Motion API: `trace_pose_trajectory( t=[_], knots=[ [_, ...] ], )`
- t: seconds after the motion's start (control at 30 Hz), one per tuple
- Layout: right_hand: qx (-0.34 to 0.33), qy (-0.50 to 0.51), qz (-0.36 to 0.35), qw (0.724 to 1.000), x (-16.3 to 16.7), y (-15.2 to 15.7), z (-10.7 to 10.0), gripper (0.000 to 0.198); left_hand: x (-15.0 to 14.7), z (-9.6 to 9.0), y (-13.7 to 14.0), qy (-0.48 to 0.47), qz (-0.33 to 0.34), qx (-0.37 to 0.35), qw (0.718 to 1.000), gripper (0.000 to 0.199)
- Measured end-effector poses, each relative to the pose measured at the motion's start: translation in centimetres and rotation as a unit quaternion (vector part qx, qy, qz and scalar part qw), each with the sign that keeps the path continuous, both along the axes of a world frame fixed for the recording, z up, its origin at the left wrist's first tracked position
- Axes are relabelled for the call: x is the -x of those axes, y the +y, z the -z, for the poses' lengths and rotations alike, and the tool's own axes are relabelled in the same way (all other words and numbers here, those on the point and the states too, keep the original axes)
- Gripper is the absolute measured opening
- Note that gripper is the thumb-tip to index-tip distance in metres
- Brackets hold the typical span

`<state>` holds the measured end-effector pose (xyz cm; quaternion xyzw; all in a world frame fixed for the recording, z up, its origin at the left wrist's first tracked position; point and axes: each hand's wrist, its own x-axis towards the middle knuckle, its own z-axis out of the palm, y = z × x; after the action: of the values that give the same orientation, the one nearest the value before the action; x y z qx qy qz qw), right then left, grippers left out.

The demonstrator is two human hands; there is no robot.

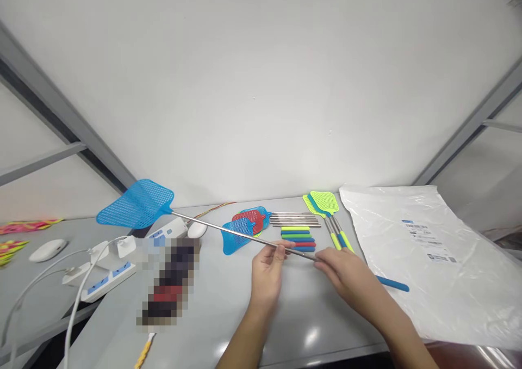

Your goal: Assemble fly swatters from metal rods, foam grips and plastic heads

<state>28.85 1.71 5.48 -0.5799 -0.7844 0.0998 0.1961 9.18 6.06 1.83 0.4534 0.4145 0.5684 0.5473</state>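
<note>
A fly swatter with a blue mesh head [138,204] and a long thin metal rod [228,231] slants across the view, head up at the left. My left hand [269,265] is closed around the middle of the rod, thumb on top. Farther along it, my right hand [342,274] pinches the rod between thumb and fingers. A blue grip [392,283], in line with the rod, shows past my right forearm, which covers the stretch between. Behind my hands lie loose grips [297,239] in several colours, metal rods [296,220], and blue and red swatter heads [238,235].
Swatters with yellow-green and blue parts [325,203] lie at the back. A large white plastic package [424,260] covers the table's right side. At left are power strips [108,282] with cables, a white mouse [48,250] and a pixelated object [171,282]. A wall stands behind.
</note>
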Motion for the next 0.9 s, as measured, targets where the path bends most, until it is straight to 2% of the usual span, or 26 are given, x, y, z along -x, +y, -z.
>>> trace_pose_trajectory(
  t=[0.07,0.23,0.3,0.5,0.6,0.7,0.9],
  knots=[
    [-0.012,-0.007,-0.015,1.000,0.8,0.2,-0.1,0.025,0.4,0.0,0.1,-0.004,-0.024,-0.018,1.000,0.030],
    [-0.032,-0.019,-0.013,0.999,-0.5,0.1,0.7,0.026,2.6,-0.4,1.4,-0.106,-0.165,-0.017,0.980,0.029],
    [-0.038,-0.020,-0.010,0.999,-1.4,-0.2,1.2,0.026,3.3,-0.5,1.8,-0.122,-0.174,-0.022,0.977,0.026],
    [-0.077,-0.023,0.019,0.997,-3.2,-0.6,2.1,0.024,3.3,-0.3,1.5,-0.060,-0.115,-0.044,0.991,0.026],
    [-0.084,-0.028,0.020,0.996,-3.4,-0.5,1.8,0.024,2.4,-0.2,0.8,-0.001,-0.034,-0.046,0.998,0.027],
    [-0.092,-0.033,0.008,0.995,-3.3,-0.5,1.5,0.024,1.4,-0.3,0.4,0.014,0.041,-0.057,0.997,0.027],
    [-0.114,-0.033,0.000,0.993,-3.3,-0.7,1.4,0.026,1.4,-0.5,0.8,-0.043,-0.008,-0.088,0.995,0.024]
  ],
)
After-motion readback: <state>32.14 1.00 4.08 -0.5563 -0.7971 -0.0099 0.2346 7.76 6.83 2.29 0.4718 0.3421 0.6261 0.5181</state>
